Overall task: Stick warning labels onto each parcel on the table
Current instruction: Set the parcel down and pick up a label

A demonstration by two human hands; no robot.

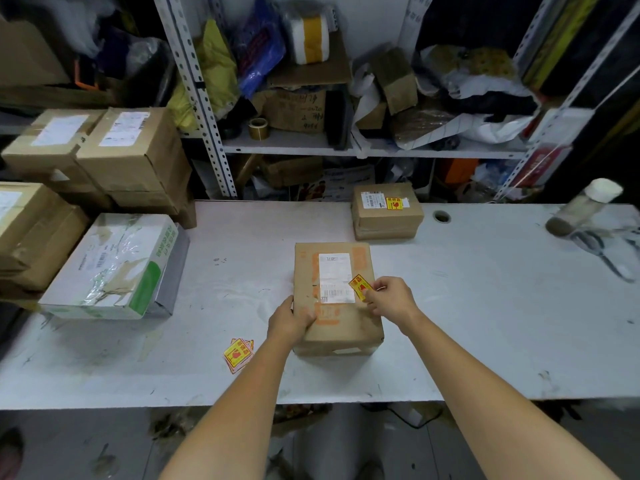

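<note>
Gripping the near left edge of the parcel [346,327] with the left hand [292,320], fingers curling over onto its flat top. Pinching a small rectangular warning label [360,287], glossy yellow with red print, between thumb and fingertips of the right hand [391,296]. Holding that label tilted over the right part of the parcel's top, one corner overlapping the edge of the white paper shipping label [335,277]; contact with the cardboard impossible to tell.

Lying flat near the middle of the table [485,306], this parcel: an oblong brown corrugated box with faded orange printing and scuffed, slightly dented corners. Resting on a matt white tabletop, scratched and smudged grey, with a round cable hole [442,216] towards the back.

Sitting near the back edge, well apart from both hands: a second parcel [386,223], squat brown cardboard, already bearing a yellow sticker [394,203] beside its white barcode slip. Lying loose just left of the left forearm: a fanned stack of labels [238,355], the same yellow and red.

Crowding the table's left end: a white and green carton [110,268] wrapped in crinkled clear tape, and behind it taped brown boxes [131,150] piled up. Standing behind everything, a perforated metal shelf [294,143] holding a brown tape roll [259,128] among crumpled bags and cartons.
</note>
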